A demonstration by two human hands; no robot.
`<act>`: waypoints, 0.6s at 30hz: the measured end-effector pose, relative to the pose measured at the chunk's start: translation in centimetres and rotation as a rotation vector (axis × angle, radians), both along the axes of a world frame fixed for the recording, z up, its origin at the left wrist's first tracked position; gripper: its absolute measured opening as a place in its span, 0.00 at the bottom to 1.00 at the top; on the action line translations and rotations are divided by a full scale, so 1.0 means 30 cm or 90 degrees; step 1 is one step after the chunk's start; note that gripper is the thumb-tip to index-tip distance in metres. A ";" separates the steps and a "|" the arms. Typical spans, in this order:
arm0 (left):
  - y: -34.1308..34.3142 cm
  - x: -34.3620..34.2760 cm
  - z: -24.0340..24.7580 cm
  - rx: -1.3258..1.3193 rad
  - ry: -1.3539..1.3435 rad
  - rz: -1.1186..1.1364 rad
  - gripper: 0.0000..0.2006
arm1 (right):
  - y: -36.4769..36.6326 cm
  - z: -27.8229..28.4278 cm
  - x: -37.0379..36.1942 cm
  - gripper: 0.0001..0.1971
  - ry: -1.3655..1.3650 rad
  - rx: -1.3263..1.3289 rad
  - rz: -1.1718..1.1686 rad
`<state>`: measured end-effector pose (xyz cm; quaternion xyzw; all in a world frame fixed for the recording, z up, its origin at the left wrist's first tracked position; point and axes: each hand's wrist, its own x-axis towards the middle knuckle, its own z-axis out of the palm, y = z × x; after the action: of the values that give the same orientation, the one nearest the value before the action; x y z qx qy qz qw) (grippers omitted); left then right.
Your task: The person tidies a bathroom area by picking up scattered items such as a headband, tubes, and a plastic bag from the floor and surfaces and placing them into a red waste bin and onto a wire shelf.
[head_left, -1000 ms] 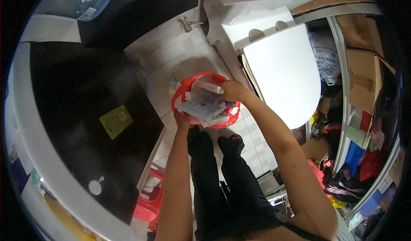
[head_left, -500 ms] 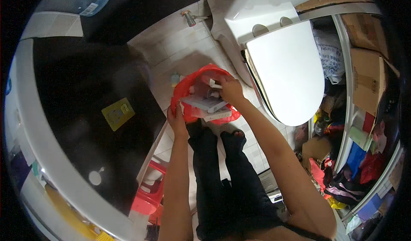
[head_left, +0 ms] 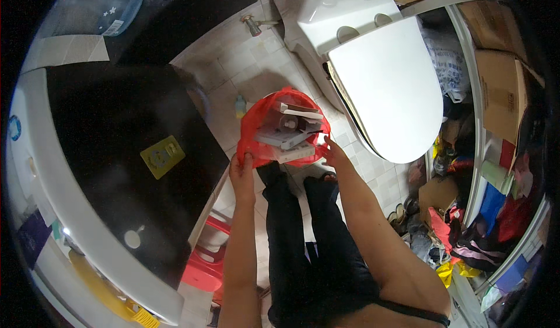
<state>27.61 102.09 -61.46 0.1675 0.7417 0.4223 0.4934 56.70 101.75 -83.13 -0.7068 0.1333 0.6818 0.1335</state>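
A red plastic bag (head_left: 252, 131) hangs open in front of my legs, lining what looks like a bin. Several flat white boxes, one of them a white box (head_left: 297, 152) at the near side, lie inside with a clear round piece of plastic (head_left: 288, 123). My left hand (head_left: 242, 175) pinches the bag's near left rim between thumb and fingers. At the near right rim, my right hand (head_left: 338, 155) is closed on the bag's edge. The bin's walls are mostly hidden by the bag.
The toilet (head_left: 385, 89) with its lid down stands to the right. Left is a dark counter (head_left: 116, 176) bearing a yellow-green card (head_left: 163, 157). A small bottle (head_left: 240, 106) stands behind the bag. Shelves with cardboard boxes (head_left: 499, 95) line the far right; a red stool (head_left: 204, 267) is at lower left.
My right hand has come out of the bag and down to its right rim, leaving a white box on top inside. My left hand still holds the left rim.
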 end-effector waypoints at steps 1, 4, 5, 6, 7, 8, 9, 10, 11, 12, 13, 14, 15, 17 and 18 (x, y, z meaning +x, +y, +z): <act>0.017 0.017 0.013 0.002 -0.010 -0.006 0.13 | 0.005 0.026 0.038 0.21 0.169 0.069 -0.077; 0.040 0.038 0.055 0.027 -0.059 -0.013 0.13 | 0.029 0.168 0.003 0.10 -0.006 0.306 -0.190; 0.007 -0.017 0.089 -0.001 -0.046 -0.010 0.13 | 0.036 0.288 -0.095 0.09 -0.025 0.360 -0.217; -0.001 -0.006 0.115 -0.022 -0.066 -0.018 0.13 | 0.049 0.361 -0.087 0.09 -0.031 0.460 -0.227; -0.022 -0.023 0.148 -0.022 -0.053 -0.012 0.13 | 0.074 0.488 -0.146 0.09 -0.017 0.458 -0.226; -0.045 -0.031 0.185 0.022 -0.046 -0.024 0.13 | 0.116 0.677 -0.212 0.08 -0.044 0.533 -0.117; -0.044 -0.003 0.205 0.071 -0.064 -0.047 0.12 | 0.144 0.810 -0.206 0.08 -0.099 0.611 -0.007; -0.030 0.010 0.206 0.077 -0.078 -0.053 0.12 | 0.150 0.852 -0.175 0.08 -0.061 0.628 -0.039; -0.026 0.017 0.199 0.039 -0.085 -0.066 0.12 | 0.148 0.851 -0.141 0.08 -0.075 0.626 -0.036; -0.032 0.020 0.199 0.000 -0.088 -0.079 0.12 | 0.153 0.826 -0.114 0.08 -0.093 0.607 -0.015; -0.039 0.020 0.235 -0.002 -0.088 -0.077 0.12 | 0.151 0.814 -0.104 0.08 -0.100 0.588 0.004; -0.031 0.012 0.266 0.012 -0.094 -0.061 0.12 | 0.192 0.908 -0.134 0.08 -0.076 0.610 0.072; -0.029 0.006 0.284 0.025 -0.099 -0.044 0.12 | 0.182 0.948 -0.157 0.08 -0.067 0.594 0.135; -0.047 -0.003 0.310 0.029 -0.101 -0.062 0.12 | 0.173 1.007 -0.178 0.10 -0.013 0.657 0.148; -0.059 -0.007 0.319 0.031 -0.104 -0.080 0.12 | 0.162 0.976 -0.175 0.10 -0.013 0.659 0.148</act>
<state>27.38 100.33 -51.89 0.1907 0.6767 0.4204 0.5736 51.45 106.62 -53.86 -0.5651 -0.3009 0.6621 0.3896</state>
